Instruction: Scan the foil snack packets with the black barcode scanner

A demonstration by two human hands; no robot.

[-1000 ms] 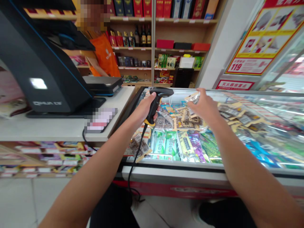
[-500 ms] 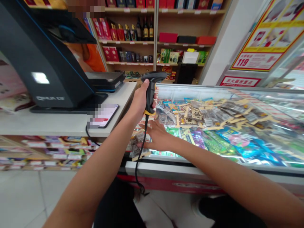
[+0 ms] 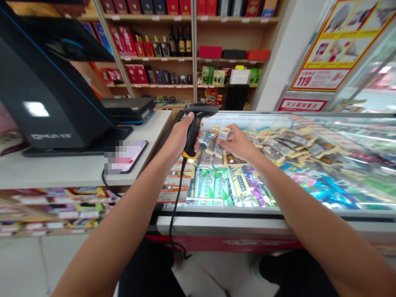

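Observation:
In the head view my left hand (image 3: 181,134) is wrapped round the handle of a black and yellow barcode scanner (image 3: 192,138), its thumb up near the scanner head. A black cable (image 3: 177,198) hangs from the handle. To the right, my right hand (image 3: 239,142) pinches the upper right edge of a small clear snack packet (image 3: 214,145) with beige borders. That packet is tilted over the glass top of a chest freezer (image 3: 222,222), just right of the scanner. Similar snack packets (image 3: 293,140) lie heaped to the right of this hand.
Left stands a white counter (image 3: 148,144) with a dark checkout terminal (image 3: 58,103) and a phone (image 3: 133,156) near its edge. Green ice-cream packs (image 3: 213,183) show in the freezer. Orange and white price labels (image 3: 173,194) lie at its left end. Stocked shelves (image 3: 154,57) rise behind.
My right hand has moved up and right from the freezer's left end, bringing the snack packet with it. My left hand still grips the scanner. The view has shifted slightly.

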